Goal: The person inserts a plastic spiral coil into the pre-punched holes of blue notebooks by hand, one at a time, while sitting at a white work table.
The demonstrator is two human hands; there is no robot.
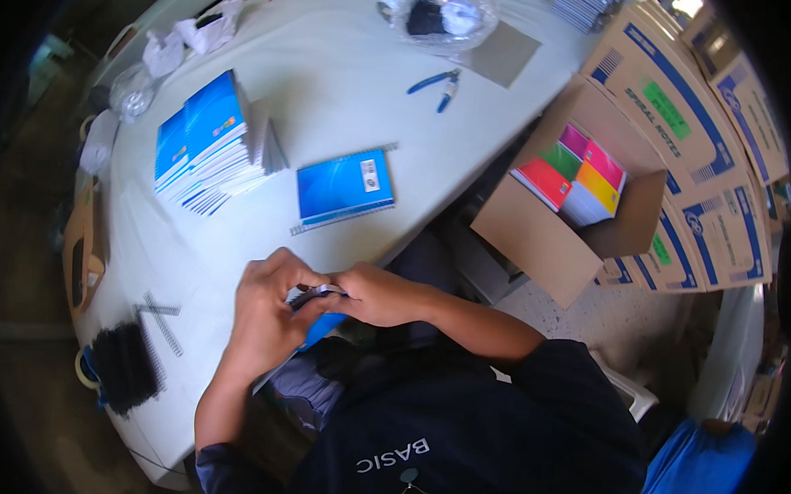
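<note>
Notebook (323,328) is at seven o'clock of the view, pinched by my left hand (272,302) and right hand (378,294). I seem to be working at its edge; next move probably calls for steady pinching.

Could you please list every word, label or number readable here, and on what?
Wording left out; print stands here:
Cartons: legible dark print; green labels, blurred.
Shirt: pale lettering, legible, upside down.
Table notebook: white label, too small.
Notebook stack: cover marks, too small.
Boxed pads: marks, too small.
Held blue item: no legible text.
</note>
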